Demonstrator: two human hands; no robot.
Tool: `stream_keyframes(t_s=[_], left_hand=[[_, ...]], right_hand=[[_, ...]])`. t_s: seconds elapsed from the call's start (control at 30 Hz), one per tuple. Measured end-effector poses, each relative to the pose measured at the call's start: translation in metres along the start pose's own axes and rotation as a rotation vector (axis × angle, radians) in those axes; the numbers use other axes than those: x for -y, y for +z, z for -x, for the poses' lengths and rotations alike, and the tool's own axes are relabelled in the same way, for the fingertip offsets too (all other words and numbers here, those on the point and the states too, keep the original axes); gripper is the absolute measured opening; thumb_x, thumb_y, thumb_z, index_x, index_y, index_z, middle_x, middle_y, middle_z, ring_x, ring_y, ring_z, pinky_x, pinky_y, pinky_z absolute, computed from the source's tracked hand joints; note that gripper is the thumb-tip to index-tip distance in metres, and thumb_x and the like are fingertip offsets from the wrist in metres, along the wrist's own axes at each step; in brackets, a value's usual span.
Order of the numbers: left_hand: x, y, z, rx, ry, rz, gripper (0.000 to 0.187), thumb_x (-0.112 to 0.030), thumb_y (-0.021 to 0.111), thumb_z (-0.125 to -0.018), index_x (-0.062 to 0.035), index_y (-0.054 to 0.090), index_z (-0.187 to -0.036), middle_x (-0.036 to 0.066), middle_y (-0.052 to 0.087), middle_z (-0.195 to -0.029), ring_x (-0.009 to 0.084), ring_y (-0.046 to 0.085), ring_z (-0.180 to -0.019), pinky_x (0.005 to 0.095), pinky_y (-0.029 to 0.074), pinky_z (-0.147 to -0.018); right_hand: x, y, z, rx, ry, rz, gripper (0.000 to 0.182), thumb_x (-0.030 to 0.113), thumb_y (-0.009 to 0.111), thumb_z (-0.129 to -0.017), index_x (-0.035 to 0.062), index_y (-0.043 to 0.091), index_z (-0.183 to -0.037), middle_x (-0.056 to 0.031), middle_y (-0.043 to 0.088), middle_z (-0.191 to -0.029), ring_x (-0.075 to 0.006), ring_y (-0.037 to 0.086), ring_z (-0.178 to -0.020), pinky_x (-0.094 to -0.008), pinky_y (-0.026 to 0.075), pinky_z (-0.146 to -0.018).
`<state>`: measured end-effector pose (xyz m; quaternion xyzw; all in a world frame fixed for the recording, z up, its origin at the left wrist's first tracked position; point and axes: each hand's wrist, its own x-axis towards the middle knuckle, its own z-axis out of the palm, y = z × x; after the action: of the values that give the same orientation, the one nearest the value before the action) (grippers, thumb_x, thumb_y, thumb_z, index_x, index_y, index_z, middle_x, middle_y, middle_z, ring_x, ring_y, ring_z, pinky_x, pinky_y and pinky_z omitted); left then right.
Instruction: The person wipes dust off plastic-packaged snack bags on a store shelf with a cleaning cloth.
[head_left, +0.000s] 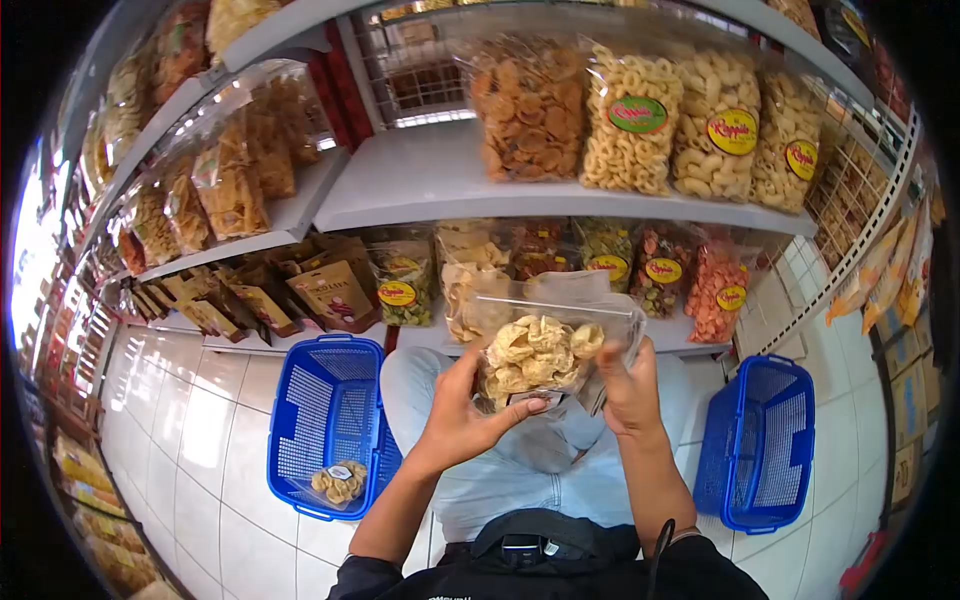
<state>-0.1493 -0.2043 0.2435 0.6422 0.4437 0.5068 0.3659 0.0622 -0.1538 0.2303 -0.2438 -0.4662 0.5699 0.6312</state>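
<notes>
Over my lap I hold a clear plastic bag of pale yellow chips [540, 355] between both hands. My left hand [465, 415] is closed on the bag's left side, its thumb lying along the lower front edge. At the other side my right hand [630, 390] grips the edge, its thumb blurred by motion. The upper part of the bag is flat clear plastic without chips. More clear plastic shows behind it near my right hand. A similar small bag of chips [339, 483] lies at the near end of the left blue basket [282, 400].
A second blue basket [712, 450] stands on the tiled floor to my right. Ahead, a grey shelf [420, 180] bears large snack bags [628, 120]. Below it are brown pouches [335, 295] and smaller bags [715, 290]. A wire rack side [800, 285] rises at right.
</notes>
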Motion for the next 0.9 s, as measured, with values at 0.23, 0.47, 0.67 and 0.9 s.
stream_keyframes(t_s=[0.23, 0.47, 0.67, 0.9], left_hand=[[-0.057, -0.094, -0.036, -0.275, 0.187, 0.217, 0.077, -0.009, 0.089, -0.086, 0.0036, 0.047, -0.149, 0.015, 0.064, -0.138, 0.0229, 0.062, -0.129, 0.0379, 0.050, -0.111], [-0.062, -0.180, -0.155, -0.308, 0.023, 0.205, 0.069, -0.035, 0.082, -0.095, 0.0020, 0.050, -0.143, 0.013, 0.068, -0.126, 0.0192, 0.070, -0.109, 0.0323, 0.058, -0.091], [-0.014, -0.225, -0.272, -0.215, -0.116, 0.380, 0.083, -0.025, 0.083, -0.092, 0.0000, 0.037, -0.157, 0.016, 0.062, -0.137, 0.0257, 0.065, -0.120, 0.0381, 0.054, -0.100], [0.017, -0.253, -0.364, -0.046, 0.103, 0.232, 0.097, -0.024, 0.091, -0.087, -0.0021, 0.034, -0.162, 0.017, 0.056, -0.150, 0.0282, 0.056, -0.135, 0.0412, 0.050, -0.109]], right_hand=[[-0.005, -0.009, -0.005, -0.029, 0.018, 0.090, 0.057, 0.047, 0.078, -0.097, -0.0006, 0.064, -0.125, -0.0034, 0.069, -0.114, -0.0141, 0.063, -0.106, -0.0313, 0.049, -0.098], [-0.016, 0.011, -0.017, 0.040, 0.083, 0.146, 0.045, 0.033, 0.080, -0.099, -0.0016, 0.068, -0.127, -0.0073, 0.073, -0.119, -0.0147, 0.065, -0.108, -0.0306, 0.050, -0.098], [-0.001, 0.072, -0.067, 0.242, 0.055, 0.261, 0.034, 0.022, 0.077, -0.100, -0.0034, 0.072, -0.123, -0.0081, 0.076, -0.115, -0.0139, 0.068, -0.103, -0.0307, 0.053, -0.093], [0.006, 0.137, -0.138, 0.406, -0.049, 0.412, 0.031, 0.019, 0.076, -0.101, -0.0029, 0.071, -0.123, -0.0078, 0.077, -0.113, -0.0132, 0.067, -0.102, -0.0306, 0.053, -0.093]])
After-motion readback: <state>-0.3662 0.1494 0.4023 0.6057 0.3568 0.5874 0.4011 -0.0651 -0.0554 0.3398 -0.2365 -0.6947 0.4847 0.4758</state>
